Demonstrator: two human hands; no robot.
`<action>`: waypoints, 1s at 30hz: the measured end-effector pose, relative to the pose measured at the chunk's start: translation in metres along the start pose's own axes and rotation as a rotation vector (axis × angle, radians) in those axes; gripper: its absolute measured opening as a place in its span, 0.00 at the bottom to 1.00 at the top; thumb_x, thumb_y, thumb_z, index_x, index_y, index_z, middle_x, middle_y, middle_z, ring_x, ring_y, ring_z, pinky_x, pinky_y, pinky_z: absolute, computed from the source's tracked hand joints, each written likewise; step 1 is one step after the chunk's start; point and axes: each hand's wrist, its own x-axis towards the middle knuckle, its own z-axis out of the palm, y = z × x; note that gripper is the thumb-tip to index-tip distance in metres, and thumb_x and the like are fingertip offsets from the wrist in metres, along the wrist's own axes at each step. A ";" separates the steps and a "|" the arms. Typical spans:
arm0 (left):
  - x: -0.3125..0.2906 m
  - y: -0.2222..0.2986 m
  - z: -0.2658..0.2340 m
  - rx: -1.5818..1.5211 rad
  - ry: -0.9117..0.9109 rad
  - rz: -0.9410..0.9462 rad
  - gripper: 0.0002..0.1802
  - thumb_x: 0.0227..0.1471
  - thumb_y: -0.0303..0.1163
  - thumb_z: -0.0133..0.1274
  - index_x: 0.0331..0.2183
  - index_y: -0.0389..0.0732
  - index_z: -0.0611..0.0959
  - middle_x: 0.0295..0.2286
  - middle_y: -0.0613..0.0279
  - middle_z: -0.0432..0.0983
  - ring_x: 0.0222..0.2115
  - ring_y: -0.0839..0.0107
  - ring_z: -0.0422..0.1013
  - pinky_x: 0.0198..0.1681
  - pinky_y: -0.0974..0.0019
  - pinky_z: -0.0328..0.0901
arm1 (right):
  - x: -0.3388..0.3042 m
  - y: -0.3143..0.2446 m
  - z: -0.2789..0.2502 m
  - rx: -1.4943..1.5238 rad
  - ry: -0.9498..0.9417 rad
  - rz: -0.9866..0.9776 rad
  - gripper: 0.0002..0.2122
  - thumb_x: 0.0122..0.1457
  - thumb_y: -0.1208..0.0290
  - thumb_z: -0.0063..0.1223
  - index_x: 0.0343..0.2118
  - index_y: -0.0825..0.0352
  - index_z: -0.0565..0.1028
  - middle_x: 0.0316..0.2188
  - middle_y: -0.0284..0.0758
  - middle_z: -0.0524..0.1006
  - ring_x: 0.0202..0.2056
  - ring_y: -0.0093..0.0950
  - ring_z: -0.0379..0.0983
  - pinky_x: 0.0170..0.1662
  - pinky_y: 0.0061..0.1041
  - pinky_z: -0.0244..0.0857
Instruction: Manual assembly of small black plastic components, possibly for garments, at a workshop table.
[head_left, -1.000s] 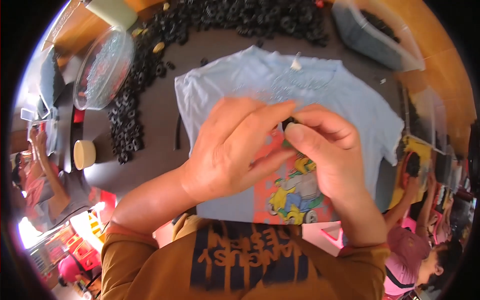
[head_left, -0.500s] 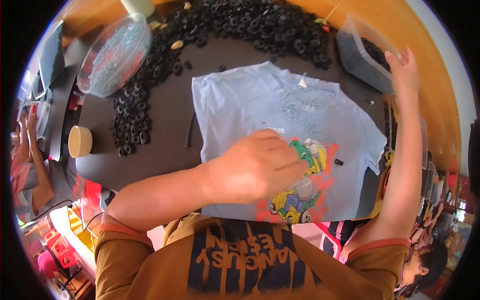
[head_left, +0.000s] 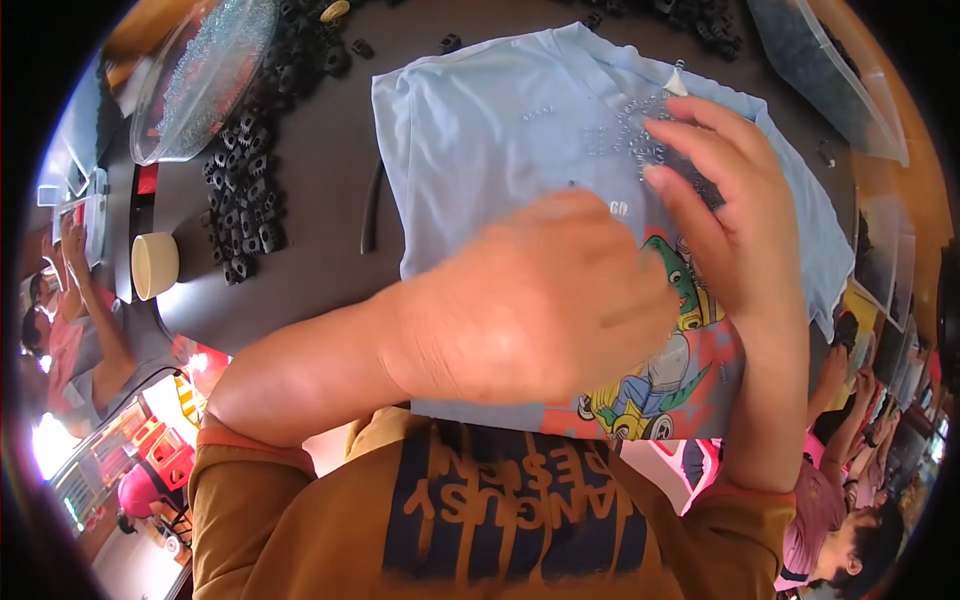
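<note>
A light blue T-shirt (head_left: 470, 130) with a cartoon print lies spread on the dark table in front of me. Small metal springs (head_left: 640, 125) are scattered on its upper right part. Over them my right hand (head_left: 745, 200) hovers, fingers apart and slightly bent, with nothing visible held. My left hand (head_left: 545, 300) is above the middle of the shirt, back upward and fingers curled under. Its fingertips are hidden and partly blurred, so what it may hold cannot be made out.
Small black plastic parts (head_left: 245, 200) lie in a heap at the left. A clear bowl of springs (head_left: 215, 80) and a cream cup (head_left: 156, 266) stand there too. At the far right is a clear bin (head_left: 830, 80). Other people (head_left: 850, 540) sit nearby.
My right hand has left the clear bin and come inward over the springs. My left hand stays curled near the shirt's middle. The whole view has shifted toward me.
</note>
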 end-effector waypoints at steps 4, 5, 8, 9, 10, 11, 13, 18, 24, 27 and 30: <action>0.007 -0.016 -0.024 0.258 -0.031 -0.375 0.15 0.35 0.22 0.56 0.33 0.37 0.80 0.28 0.59 0.72 0.30 0.61 0.69 0.35 0.63 0.64 | -0.005 0.006 -0.008 0.016 -0.119 0.012 0.15 0.44 0.81 0.56 0.39 0.67 0.75 0.44 0.37 0.72 0.45 0.34 0.69 0.47 0.26 0.61; 0.005 -0.022 -0.023 0.324 -0.005 -0.423 0.15 0.37 0.21 0.56 0.34 0.38 0.81 0.29 0.58 0.72 0.31 0.60 0.69 0.35 0.63 0.64 | -0.005 0.005 -0.011 0.023 -0.119 0.023 0.15 0.44 0.81 0.56 0.39 0.67 0.75 0.44 0.37 0.72 0.45 0.34 0.69 0.47 0.26 0.61; 0.001 -0.034 -0.022 0.321 -0.065 -0.491 0.13 0.39 0.23 0.57 0.34 0.39 0.81 0.31 0.56 0.72 0.32 0.59 0.69 0.36 0.64 0.63 | -0.005 0.005 -0.017 0.066 -0.181 0.080 0.15 0.44 0.81 0.56 0.38 0.68 0.75 0.44 0.37 0.72 0.45 0.34 0.69 0.47 0.26 0.61; 0.000 -0.036 -0.022 0.303 -0.074 -0.510 0.13 0.39 0.23 0.57 0.34 0.38 0.81 0.30 0.57 0.72 0.33 0.59 0.69 0.36 0.64 0.63 | -0.005 0.005 -0.018 0.023 -0.174 0.056 0.14 0.44 0.80 0.56 0.37 0.68 0.75 0.43 0.37 0.72 0.44 0.34 0.69 0.47 0.26 0.61; 0.000 -0.037 -0.022 0.304 -0.084 -0.511 0.13 0.39 0.23 0.57 0.34 0.38 0.81 0.30 0.57 0.72 0.33 0.59 0.69 0.36 0.64 0.63 | -0.005 0.005 -0.019 -0.020 -0.167 0.032 0.13 0.44 0.79 0.55 0.37 0.69 0.75 0.43 0.37 0.72 0.44 0.34 0.69 0.47 0.26 0.61; 0.001 -0.036 -0.023 0.299 -0.070 -0.503 0.12 0.39 0.24 0.57 0.32 0.38 0.81 0.30 0.57 0.72 0.32 0.59 0.69 0.35 0.64 0.63 | -0.003 0.004 -0.020 -0.009 -0.164 0.024 0.13 0.44 0.79 0.55 0.37 0.69 0.75 0.43 0.37 0.72 0.44 0.34 0.69 0.47 0.26 0.61; 0.004 -0.037 -0.021 0.285 -0.063 -0.521 0.10 0.39 0.25 0.58 0.30 0.38 0.80 0.30 0.57 0.72 0.32 0.59 0.69 0.34 0.63 0.63 | 0.000 0.000 -0.023 -0.037 -0.169 0.023 0.12 0.46 0.78 0.55 0.36 0.70 0.74 0.42 0.37 0.73 0.43 0.34 0.70 0.47 0.26 0.61; 0.001 -0.046 -0.002 0.332 0.000 -0.473 0.04 0.35 0.29 0.52 0.21 0.41 0.75 0.24 0.59 0.69 0.30 0.59 0.68 0.36 0.58 0.60 | 0.000 -0.005 -0.021 0.007 -0.119 0.072 0.10 0.49 0.79 0.54 0.36 0.72 0.74 0.40 0.39 0.74 0.43 0.32 0.70 0.47 0.25 0.61; -0.002 -0.044 -0.003 0.370 0.079 -0.487 0.05 0.39 0.32 0.54 0.22 0.42 0.76 0.24 0.61 0.69 0.30 0.59 0.68 0.38 0.58 0.61 | 0.005 -0.016 -0.012 0.129 0.044 0.155 0.08 0.50 0.79 0.55 0.35 0.72 0.75 0.37 0.38 0.75 0.41 0.29 0.71 0.46 0.23 0.61; -0.003 -0.040 -0.008 0.347 0.078 -0.489 0.05 0.39 0.32 0.53 0.24 0.43 0.78 0.25 0.61 0.70 0.31 0.60 0.69 0.39 0.59 0.61 | 0.027 -0.037 -0.010 0.143 0.018 0.081 0.08 0.51 0.79 0.55 0.35 0.72 0.75 0.37 0.39 0.75 0.40 0.28 0.71 0.46 0.22 0.62; -0.004 -0.032 -0.013 0.299 0.051 -0.476 0.07 0.39 0.31 0.53 0.27 0.42 0.80 0.27 0.60 0.72 0.33 0.61 0.70 0.40 0.60 0.62 | 0.064 -0.063 0.003 0.141 -0.021 -0.075 0.09 0.50 0.78 0.54 0.35 0.70 0.75 0.36 0.39 0.76 0.39 0.31 0.72 0.44 0.23 0.63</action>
